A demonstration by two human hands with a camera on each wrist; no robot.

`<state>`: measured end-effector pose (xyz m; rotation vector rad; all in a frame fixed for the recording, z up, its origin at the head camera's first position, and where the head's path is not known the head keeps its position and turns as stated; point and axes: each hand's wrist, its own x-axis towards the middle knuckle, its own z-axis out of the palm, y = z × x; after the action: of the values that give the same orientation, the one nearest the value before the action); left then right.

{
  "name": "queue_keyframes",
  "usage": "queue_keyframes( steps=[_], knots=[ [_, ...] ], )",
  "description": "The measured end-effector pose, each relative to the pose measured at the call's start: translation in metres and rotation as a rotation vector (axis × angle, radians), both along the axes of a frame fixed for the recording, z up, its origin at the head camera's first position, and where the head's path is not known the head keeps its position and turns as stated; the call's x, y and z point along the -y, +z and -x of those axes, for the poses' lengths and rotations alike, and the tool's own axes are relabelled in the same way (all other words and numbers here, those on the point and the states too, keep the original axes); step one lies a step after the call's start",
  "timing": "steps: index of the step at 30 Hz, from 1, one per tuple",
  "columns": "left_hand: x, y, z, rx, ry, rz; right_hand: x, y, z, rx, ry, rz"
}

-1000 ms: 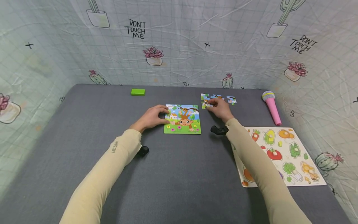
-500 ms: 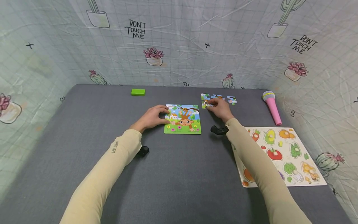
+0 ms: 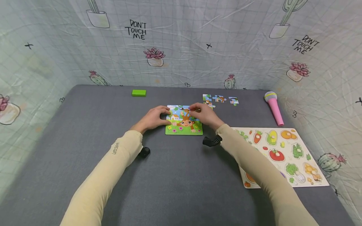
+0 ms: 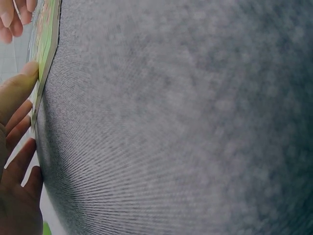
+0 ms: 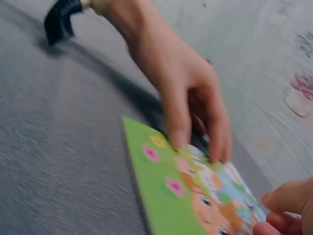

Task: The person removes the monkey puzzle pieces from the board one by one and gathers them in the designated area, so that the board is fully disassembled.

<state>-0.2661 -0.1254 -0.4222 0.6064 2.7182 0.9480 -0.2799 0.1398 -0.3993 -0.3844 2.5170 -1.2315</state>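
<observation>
A square jigsaw puzzle (image 3: 181, 128) with a monkey picture lies flat on the table. My left hand (image 3: 154, 118) holds its left edge, thumb lower and fingers higher. In the right wrist view, that thumb and the fingers (image 5: 219, 142) touch the picture's edge. Over the puzzle's upper right part is my right hand (image 3: 207, 114), its fingertips close together near the branch. Whether they pinch a piece is hidden. Several loose jigsaw pieces (image 3: 219, 99) lie behind the right hand. Only some right-hand fingers (image 4: 17, 19) show in the left wrist view.
A white board with vegetable pictures (image 3: 285, 144) lies to the right, partly under the right forearm. Beyond it is a pink toy microphone (image 3: 274, 108). A green block (image 3: 139, 93) sits at the back left. A printed cloth (image 3: 181, 40) hangs behind the grey table (image 3: 181, 188).
My right hand has moved left and nearer, from the loose pieces to the puzzle's upper right. More of the pieces shows. The left hand has stayed in place.
</observation>
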Motion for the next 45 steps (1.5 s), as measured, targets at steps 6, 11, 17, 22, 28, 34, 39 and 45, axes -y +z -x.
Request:
queue_keyframes(
  steps=[6,11,17,22,28,34,39,45],
  knots=[
    [-0.002,0.001,0.001,0.001,-0.002,0.003,0.011,-0.008,-0.007,0.019,0.032,-0.01],
    [-0.002,0.002,0.002,-0.012,-0.017,0.012,0.014,-0.013,-0.007,-0.002,0.055,-0.033],
    [-0.001,0.002,0.004,-0.011,-0.03,0.018,0.023,-0.015,-0.007,-0.142,0.151,-0.156],
    [0.0,0.001,0.006,-0.014,-0.034,0.027,0.026,-0.014,-0.006,-0.186,0.202,-0.21],
    [0.001,0.002,0.005,-0.005,-0.031,0.025,0.027,-0.01,-0.006,-0.132,0.232,-0.206],
    [0.001,0.001,0.004,-0.005,-0.027,0.017,0.027,-0.01,-0.003,-0.104,0.25,-0.189],
    [0.002,0.002,0.001,0.001,-0.022,0.006,0.028,-0.01,0.001,-0.093,0.289,-0.144],
    [0.001,0.001,0.0,0.001,-0.021,0.007,0.029,-0.011,0.003,-0.035,0.272,-0.141]
  ],
)
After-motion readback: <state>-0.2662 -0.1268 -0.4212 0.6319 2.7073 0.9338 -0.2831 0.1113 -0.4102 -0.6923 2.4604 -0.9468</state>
